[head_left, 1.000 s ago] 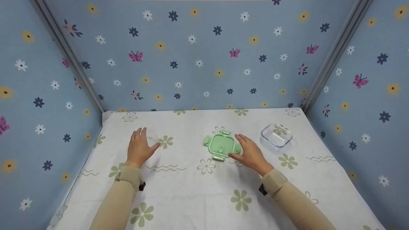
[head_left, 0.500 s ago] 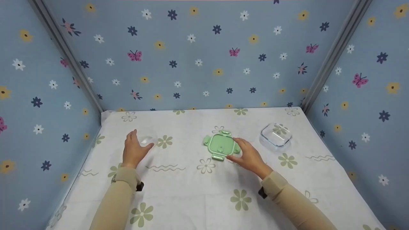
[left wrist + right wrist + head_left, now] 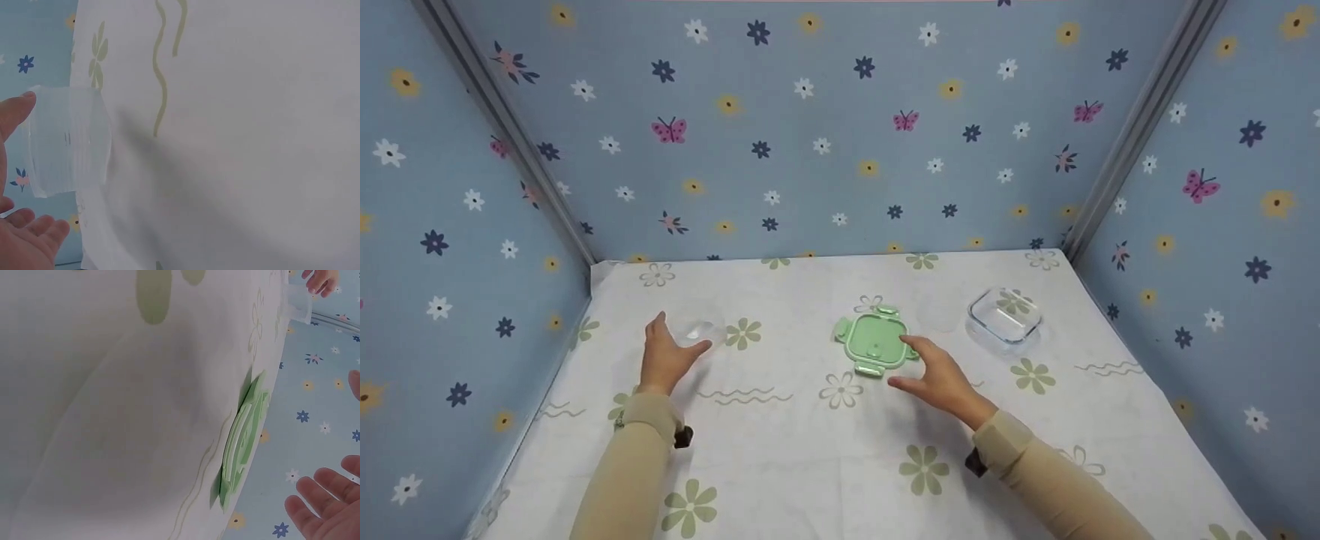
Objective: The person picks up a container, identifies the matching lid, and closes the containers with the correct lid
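The left hand [image 3: 666, 364] is open, thumb and fingers spread beside a clear, ribbed plastic cup [image 3: 701, 334], with contact impossible to tell; the right hand [image 3: 941, 381] is also open and grips nothing, fingertips apart from the flat, roughly square green plastic lid [image 3: 877, 341] with four side flaps. That lid lies just ahead and to the left of the right hand, the nearer one, and shows no clear long axis, while the cup stands well to the lid's left and a clear, rounded-square glass container [image 3: 1001, 346] sits to its right.
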`<state>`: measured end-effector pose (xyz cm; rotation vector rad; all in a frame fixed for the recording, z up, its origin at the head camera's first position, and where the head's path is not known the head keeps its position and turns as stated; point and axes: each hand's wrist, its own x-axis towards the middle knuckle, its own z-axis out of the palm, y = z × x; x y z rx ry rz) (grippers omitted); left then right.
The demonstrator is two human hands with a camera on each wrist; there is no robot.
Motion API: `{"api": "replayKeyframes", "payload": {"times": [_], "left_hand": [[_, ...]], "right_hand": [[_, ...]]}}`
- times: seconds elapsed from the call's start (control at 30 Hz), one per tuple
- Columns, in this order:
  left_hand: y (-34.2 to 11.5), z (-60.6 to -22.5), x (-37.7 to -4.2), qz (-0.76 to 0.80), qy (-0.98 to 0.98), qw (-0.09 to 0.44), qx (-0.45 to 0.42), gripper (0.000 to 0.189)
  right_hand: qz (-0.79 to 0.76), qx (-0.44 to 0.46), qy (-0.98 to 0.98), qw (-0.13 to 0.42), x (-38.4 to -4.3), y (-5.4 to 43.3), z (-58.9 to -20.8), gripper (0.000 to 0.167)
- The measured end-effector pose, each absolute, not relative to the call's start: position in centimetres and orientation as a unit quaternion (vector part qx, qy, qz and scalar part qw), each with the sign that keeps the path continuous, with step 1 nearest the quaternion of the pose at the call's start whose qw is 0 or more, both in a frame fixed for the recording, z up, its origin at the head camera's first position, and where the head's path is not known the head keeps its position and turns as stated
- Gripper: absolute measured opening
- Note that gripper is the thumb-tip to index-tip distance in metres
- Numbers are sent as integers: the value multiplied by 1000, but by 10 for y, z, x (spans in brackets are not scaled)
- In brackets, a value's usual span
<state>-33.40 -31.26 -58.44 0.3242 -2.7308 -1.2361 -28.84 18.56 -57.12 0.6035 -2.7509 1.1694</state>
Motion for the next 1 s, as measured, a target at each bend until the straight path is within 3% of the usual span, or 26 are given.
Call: {"api": "replayKeyframes", "payload": {"times": [0.27,1.0], "left_hand": [[-316,-590,-340,-426,-896,25,124,118],[-318,-598,-347,-475,-868,-5,147,117]], "right_hand": [[424,205,-882,29,-283,186,-576,76],[446,214,-869,7,-273,183,-578,72]]}}
